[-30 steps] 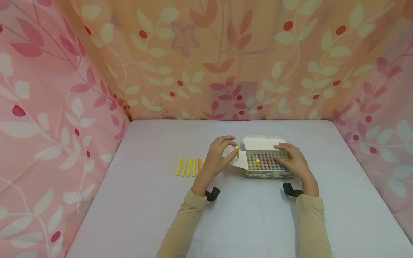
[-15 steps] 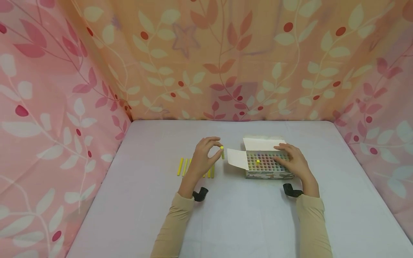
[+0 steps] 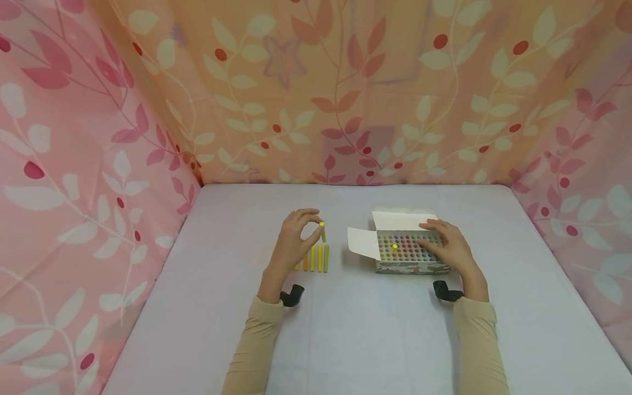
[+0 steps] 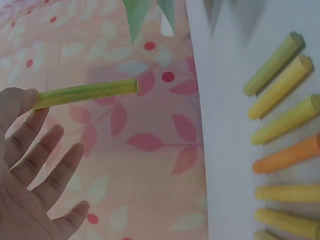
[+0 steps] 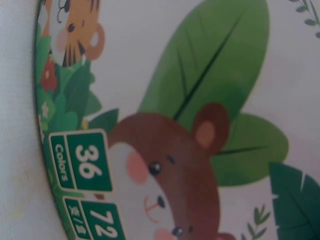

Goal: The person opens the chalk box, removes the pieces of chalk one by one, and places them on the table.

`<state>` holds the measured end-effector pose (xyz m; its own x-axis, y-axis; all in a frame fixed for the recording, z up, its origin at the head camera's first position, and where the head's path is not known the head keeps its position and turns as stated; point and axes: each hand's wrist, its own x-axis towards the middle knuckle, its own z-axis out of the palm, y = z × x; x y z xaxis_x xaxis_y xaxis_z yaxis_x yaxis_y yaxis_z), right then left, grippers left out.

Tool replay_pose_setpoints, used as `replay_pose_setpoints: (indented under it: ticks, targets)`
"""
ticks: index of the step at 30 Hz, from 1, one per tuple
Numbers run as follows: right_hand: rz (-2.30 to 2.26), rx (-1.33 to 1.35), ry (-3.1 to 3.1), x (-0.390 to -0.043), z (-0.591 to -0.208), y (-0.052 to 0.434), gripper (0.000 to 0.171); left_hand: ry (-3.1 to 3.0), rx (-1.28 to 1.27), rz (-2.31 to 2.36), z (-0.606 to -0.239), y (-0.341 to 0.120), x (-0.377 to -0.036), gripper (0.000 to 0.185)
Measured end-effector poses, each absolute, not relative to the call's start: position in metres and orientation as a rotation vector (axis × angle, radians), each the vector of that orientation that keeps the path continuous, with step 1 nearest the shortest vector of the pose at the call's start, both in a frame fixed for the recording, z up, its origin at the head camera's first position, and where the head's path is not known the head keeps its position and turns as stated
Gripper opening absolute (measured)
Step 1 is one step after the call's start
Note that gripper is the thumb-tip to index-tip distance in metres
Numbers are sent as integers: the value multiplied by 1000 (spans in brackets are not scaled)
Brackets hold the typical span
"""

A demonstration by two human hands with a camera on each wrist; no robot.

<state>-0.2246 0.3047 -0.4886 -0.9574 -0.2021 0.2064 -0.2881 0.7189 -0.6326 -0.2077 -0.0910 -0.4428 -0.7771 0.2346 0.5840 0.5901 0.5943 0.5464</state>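
Note:
My left hand (image 3: 291, 244) pinches a yellow-green chalk stick (image 3: 323, 231) (image 4: 85, 93) between thumb and fingertips, held upright just above a row of several yellow and orange chalk sticks (image 3: 316, 258) (image 4: 282, 120) lying on the table. My right hand (image 3: 446, 247) rests with its fingers on the far right side of an open chalk box (image 3: 410, 252) full of coloured sticks. One yellow stick (image 3: 394, 247) stands higher than the others in the box. The right wrist view shows only the box's printed side (image 5: 165, 130), with a bear and green leaves.
The table (image 3: 345, 329) is covered in a pale lilac cloth. Floral pink and orange fabric walls (image 3: 316, 88) close it in at the back and both sides. The box's white flaps (image 3: 362, 243) stand open to the left and rear.
My left hand has carried the yellow-green stick leftward, away from the box, to over the row on the table. The right hand and box have stayed put.

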Motion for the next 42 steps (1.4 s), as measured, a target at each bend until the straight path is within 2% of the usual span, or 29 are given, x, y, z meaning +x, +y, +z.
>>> replay_pose_setpoints:
  ticks: [23,42]
  targets:
    - [1063,362,-2824,-224,-490,304,46,-2542,-466,-1003,-449,-149,-203,11]
    - [1051,382,-2808,-225,-487,303,45,-2927,-219,-986,-451,-194,-193,20]
